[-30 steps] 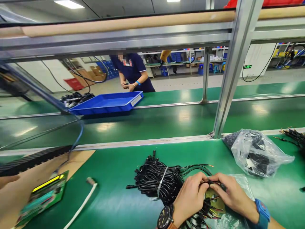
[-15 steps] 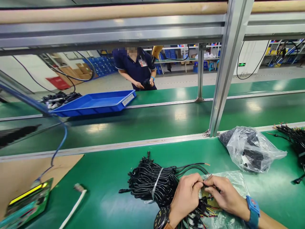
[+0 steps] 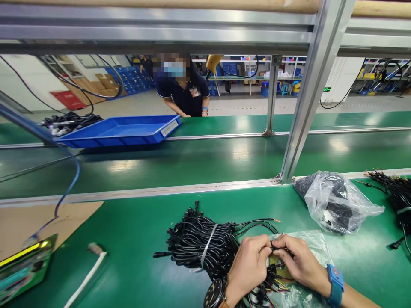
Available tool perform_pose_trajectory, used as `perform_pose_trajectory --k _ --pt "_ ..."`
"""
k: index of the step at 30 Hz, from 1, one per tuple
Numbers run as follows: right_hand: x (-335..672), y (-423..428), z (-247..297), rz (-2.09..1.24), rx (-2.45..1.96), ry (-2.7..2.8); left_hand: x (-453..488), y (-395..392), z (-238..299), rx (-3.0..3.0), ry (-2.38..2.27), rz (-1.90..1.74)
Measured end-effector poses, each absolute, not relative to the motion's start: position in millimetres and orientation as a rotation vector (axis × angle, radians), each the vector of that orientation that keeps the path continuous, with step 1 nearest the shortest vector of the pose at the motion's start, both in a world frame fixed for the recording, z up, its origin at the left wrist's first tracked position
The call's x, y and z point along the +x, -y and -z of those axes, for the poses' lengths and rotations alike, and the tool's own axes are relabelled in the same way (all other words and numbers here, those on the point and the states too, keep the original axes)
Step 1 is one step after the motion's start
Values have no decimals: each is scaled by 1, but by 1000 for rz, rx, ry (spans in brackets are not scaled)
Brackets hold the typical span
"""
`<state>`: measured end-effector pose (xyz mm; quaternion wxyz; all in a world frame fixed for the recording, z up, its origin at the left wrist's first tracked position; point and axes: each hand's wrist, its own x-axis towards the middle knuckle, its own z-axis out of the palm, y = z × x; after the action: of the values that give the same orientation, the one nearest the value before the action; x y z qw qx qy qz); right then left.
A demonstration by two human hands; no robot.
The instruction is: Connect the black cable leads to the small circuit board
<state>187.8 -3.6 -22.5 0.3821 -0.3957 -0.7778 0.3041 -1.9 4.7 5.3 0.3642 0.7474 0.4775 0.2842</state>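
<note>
At the lower right of the green bench (image 3: 138,265), the left hand (image 3: 248,262) and right hand (image 3: 303,260) are pinching a small black part (image 3: 272,246), partly hidden, between their fingertips; colour-ended leads (image 3: 272,274) are lying below, and a clear plastic sheet (image 3: 316,241) is showing around the right hand; a banded cable bundle (image 3: 199,244) is lying beside the left hand; farther out, a filled bag (image 3: 342,209) is resting rightward, a white cable (image 3: 86,280) leftward; beyond, a metal post (image 3: 303,96) is rising, and a blue tray (image 3: 128,130) is sitting near a co-worker (image 3: 181,96)
</note>
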Motion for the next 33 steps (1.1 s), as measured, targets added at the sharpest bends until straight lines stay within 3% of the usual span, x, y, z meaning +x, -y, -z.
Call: perform_pose_trajectory --k 33 --pt "184 0 12 -712 -932 2091 -4 -8 -10 1978 -1220 -650"
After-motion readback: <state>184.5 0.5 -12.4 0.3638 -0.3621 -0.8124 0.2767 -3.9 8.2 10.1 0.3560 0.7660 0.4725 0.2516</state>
